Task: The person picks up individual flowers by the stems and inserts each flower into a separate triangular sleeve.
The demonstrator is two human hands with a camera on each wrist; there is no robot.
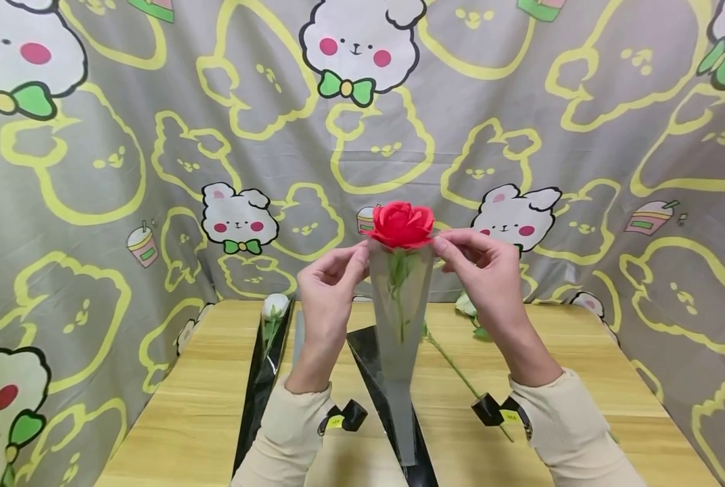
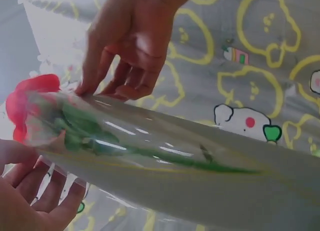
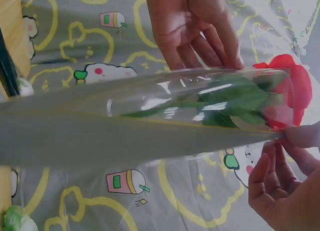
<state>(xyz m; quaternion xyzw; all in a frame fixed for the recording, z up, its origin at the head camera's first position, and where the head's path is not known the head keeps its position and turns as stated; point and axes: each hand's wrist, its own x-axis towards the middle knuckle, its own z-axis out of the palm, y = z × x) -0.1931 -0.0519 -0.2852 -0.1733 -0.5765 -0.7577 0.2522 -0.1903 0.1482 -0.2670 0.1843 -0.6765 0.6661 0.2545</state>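
A red rose (image 1: pixel 402 224) stands upright in a tapering flower sleeve (image 1: pixel 393 362), clear on one face and grey on the other, held up above the table. Its bloom rises past the sleeve's mouth, and the green stem (image 2: pixel 200 164) shows through the clear film. My left hand (image 1: pixel 329 291) pinches the left edge of the sleeve near the top, between thumb and fingers. On the opposite edge, just under the bloom, my right hand (image 3: pixel 285 183) pinches the sleeve with thumb and forefinger; its other fingers are loosely bent.
A white rose (image 1: pixel 274 308) in a black sleeve (image 1: pixel 254 399) lies on the wooden table (image 1: pixel 180 406) at left. Behind the held rose lies another black sleeve (image 1: pixel 368 358). A pale flower (image 1: pixel 464 304) and a loose green stem (image 1: pixel 456 365) lie at right. Patterned cloth (image 1: pixel 387 135) surrounds the table.
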